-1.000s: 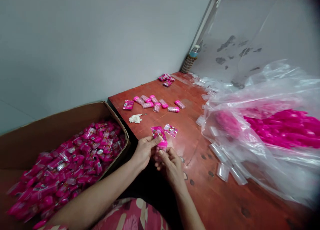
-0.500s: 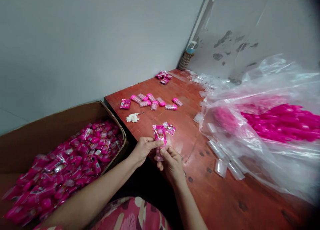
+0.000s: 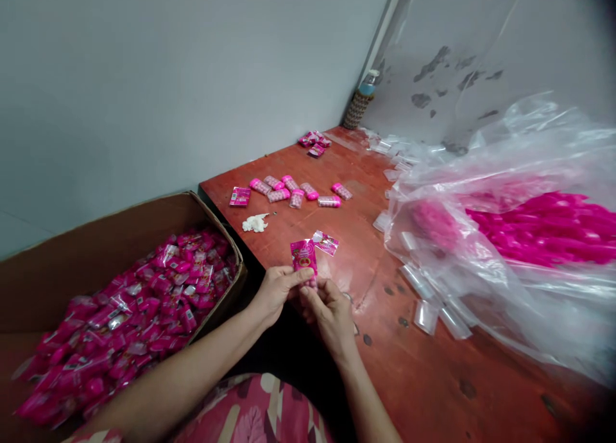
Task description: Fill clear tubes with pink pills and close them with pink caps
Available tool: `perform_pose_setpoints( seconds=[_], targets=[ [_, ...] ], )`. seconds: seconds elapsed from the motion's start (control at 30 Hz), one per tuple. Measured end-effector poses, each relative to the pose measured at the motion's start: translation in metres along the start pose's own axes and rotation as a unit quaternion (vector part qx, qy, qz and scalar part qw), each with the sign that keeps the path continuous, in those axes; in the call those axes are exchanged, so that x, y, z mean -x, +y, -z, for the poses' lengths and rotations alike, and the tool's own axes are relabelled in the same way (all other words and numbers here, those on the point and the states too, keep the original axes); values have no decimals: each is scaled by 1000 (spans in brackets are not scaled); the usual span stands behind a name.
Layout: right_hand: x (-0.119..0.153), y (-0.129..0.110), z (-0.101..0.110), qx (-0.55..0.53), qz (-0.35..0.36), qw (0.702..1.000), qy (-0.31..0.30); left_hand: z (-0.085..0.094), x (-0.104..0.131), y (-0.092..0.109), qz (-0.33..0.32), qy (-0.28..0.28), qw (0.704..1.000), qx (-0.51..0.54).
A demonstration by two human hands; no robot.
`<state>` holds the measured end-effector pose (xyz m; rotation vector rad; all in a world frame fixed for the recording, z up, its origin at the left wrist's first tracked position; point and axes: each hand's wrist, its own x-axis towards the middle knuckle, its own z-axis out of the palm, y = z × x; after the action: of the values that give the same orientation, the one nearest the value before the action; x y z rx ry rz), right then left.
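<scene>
Between my two hands, at the table's near edge, is a pink printed packet with pink balls showing in its lower part. My left hand pinches its left side, the thumb lying across the front. Lower down, my right hand closes on the bottom end, which its fingers partly hide. Just behind the packet a flat pink label or sachet lies on the red table. Farther back lie several small clear tubes with pink caps, and a flat pink packet to their left.
A cardboard box full of pink packets stands at the left. On the right is a large clear bag of pink pieces, with clear tubes beside it. White crumpled material, more packets and a bottle are farther back.
The held packet has shifted slightly left and tilted a little. My right thumb has moved left across its lower end, covering more of it. The view has shifted slightly.
</scene>
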<state>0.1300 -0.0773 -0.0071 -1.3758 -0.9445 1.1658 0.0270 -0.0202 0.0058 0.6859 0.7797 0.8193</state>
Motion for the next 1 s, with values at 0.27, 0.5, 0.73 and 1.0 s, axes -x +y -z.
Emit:
perform_pose_setpoints(
  seconds=[0.27, 0.5, 0.73, 1.0],
  targets=[
    [-1, 6, 3, -154, -57, 985, -58, 0, 6, -2, 33, -105, 994, -15],
    [10, 5, -4, -177, -44, 983, -7, 0, -1, 1, -20, 29, 998, -47],
    [11, 7, -7, -180, -28, 981, 68, -12, 3, -18, -42, 92, 995, -16],
    [6, 5, -1, -179, -51, 982, 45, -4, 14, -14, -3, 16, 999, 46]
  ],
)
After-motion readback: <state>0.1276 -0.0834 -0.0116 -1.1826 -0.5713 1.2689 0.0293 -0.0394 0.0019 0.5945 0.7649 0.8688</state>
